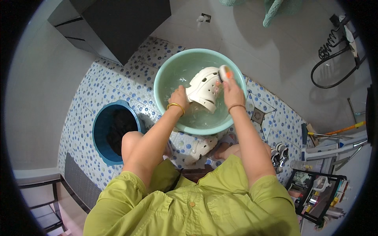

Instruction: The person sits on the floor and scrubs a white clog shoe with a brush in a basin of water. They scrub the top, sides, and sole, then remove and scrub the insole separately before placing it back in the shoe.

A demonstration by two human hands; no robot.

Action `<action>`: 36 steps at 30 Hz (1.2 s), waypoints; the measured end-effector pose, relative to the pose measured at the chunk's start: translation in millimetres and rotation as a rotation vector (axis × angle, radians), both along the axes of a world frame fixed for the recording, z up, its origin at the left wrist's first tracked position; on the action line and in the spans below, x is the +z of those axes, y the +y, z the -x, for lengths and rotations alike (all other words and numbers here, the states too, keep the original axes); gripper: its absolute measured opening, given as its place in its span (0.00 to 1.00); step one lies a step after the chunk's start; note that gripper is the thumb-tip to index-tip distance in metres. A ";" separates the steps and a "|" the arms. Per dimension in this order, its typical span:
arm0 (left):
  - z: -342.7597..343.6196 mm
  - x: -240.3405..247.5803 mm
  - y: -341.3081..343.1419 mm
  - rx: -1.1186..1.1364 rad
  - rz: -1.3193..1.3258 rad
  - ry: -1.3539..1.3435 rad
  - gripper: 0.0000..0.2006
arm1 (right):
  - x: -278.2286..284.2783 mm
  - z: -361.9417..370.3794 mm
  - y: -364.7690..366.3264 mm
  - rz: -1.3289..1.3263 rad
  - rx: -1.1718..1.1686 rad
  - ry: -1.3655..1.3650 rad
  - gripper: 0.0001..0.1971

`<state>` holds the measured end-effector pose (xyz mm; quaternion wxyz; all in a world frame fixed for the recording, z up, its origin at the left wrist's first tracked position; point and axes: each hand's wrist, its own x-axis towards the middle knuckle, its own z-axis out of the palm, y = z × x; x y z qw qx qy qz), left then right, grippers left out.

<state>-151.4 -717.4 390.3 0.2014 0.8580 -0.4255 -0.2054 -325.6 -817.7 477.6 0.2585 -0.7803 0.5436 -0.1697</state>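
A white clog point(200, 91) with holes in its upper is held over the water inside a round pale green basin point(158, 80). My left hand point(179, 96), a gold bangle at its wrist, grips the clog at its left end. In my right hand point(234, 95) is a small scrub brush point(224, 73) with a white back and an orange patch, somewhat blurred. Its dark bristle side is against or very near the clog's right side; I cannot tell which. A second white clog point(201, 149) lies on the floor between my feet, just below the basin.
A blue bucket point(96, 137) with dark cloth inside stands left of my knee. At the upper left is a dark cabinet point(122, 23). A floor drain point(258, 115), sneakers point(280, 155) and a black rack point(315, 192) of bottles are on the right. A coiled hose point(325, 51) hangs at the wall.
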 end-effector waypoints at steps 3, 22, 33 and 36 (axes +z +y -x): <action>8.9 17.7 3.2 -0.113 0.071 0.100 0.36 | -31.6 9.4 -18.5 0.143 -0.053 -0.280 0.30; 34.6 81.3 11.6 -0.049 0.722 0.040 0.40 | 6.0 0.9 0.1 -0.345 0.042 -0.863 0.34; 31.8 89.9 9.2 -0.095 0.791 0.049 0.34 | -105.5 0.9 -46.9 -0.199 0.196 0.300 0.27; 23.6 83.2 12.8 -0.063 0.814 0.011 0.34 | -21.0 -13.8 -18.5 -0.236 -0.035 -0.369 0.25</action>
